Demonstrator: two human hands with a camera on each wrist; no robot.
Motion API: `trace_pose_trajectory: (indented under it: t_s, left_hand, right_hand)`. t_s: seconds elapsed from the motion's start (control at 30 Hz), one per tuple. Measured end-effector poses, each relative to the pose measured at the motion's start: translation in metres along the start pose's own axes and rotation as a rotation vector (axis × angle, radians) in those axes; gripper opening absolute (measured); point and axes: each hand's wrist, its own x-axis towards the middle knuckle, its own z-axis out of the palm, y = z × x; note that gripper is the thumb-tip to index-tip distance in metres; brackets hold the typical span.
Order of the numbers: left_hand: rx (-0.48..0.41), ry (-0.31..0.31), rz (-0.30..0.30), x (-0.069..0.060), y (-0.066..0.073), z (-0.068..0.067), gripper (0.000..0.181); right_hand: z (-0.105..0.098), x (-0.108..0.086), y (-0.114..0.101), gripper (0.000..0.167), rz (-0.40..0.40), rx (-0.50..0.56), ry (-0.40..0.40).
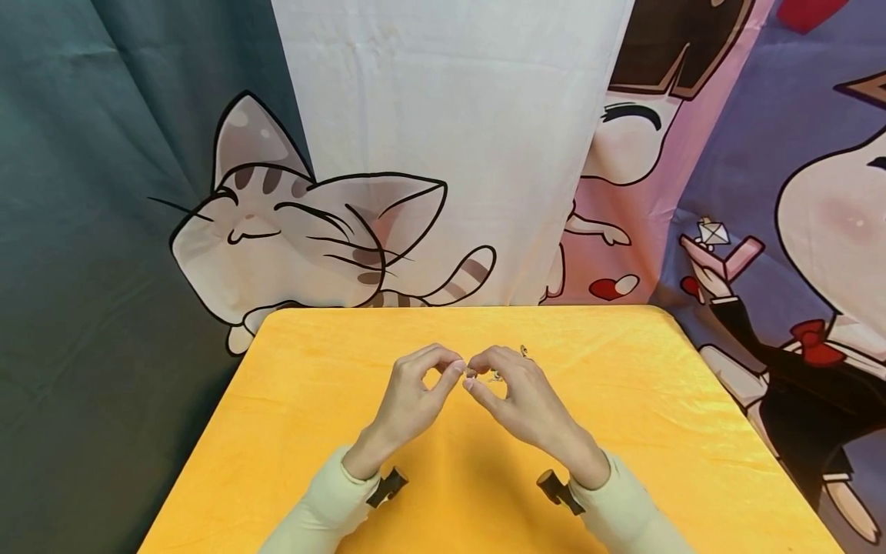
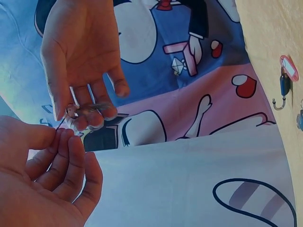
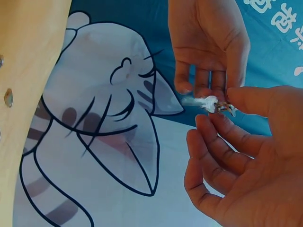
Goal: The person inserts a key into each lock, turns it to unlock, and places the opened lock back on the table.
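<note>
Pinching small object, both hands

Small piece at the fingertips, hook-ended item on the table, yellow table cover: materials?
Small piece: probably shiny metal, from its glints; its white end is too blurred to tell.
Hook-ended item: the hook looks like bare metal, thin and greyish; the dark body could be plastic or painted metal.
Yellow table cover: likely fabric with a soft sheen, judging by the mottled, nap-like patches.
</note>
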Motion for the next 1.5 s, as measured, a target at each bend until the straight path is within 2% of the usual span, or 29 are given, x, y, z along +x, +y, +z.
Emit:
trace_pose_trajectory:
  t_s: [0.2, 0.4, 0.57, 0.73, 0.87, 1.17, 1.5]
  left_hand:
    - [-0.017, 0.005, -0.009, 0.0, 0.001, 0.0, 0.01]
    - [-0.03, 0.008, -0.031, 0.0, 0.0, -0.001, 0.01]
    - [-0.055, -0.017, -0.078, 0.0, -0.003, -0.001, 0.012]
    - [-0.06, -0.045, -0.156, 0.003, -0.008, -0.005, 0.016]
    - [0.007, -0.05, -0.194, 0.005, -0.02, -0.007, 0.017]
    - [0.19, -0.117, -0.221, 0.007, -0.046, -0.004, 0.017]
    - [0.301, -0.251, -0.325, 0.012, -0.082, 0.006, 0.03]
  right_hand:
    - [0.004, -0.002, 0.0, 0.009, -0.016, -0.001, -0.001]
    - [0.005, -0.004, 0.002, 0.013, -0.041, 0.004, 0.004]
    - [0.005, -0.005, 0.004, 0.013, -0.059, 0.003, 0.016]
    - [0.005, -0.006, 0.007, 0.013, -0.06, 0.011, 0.029]
    - [0.003, -0.008, 0.009, 0.013, -0.036, 0.008, 0.029]
    - [-0.004, -0.014, 0.018, 0.018, 0.0, -0.029, 0.029]
    - [-0.009, -0.023, 0.029, 0.012, 0.04, -0.053, 0.011]
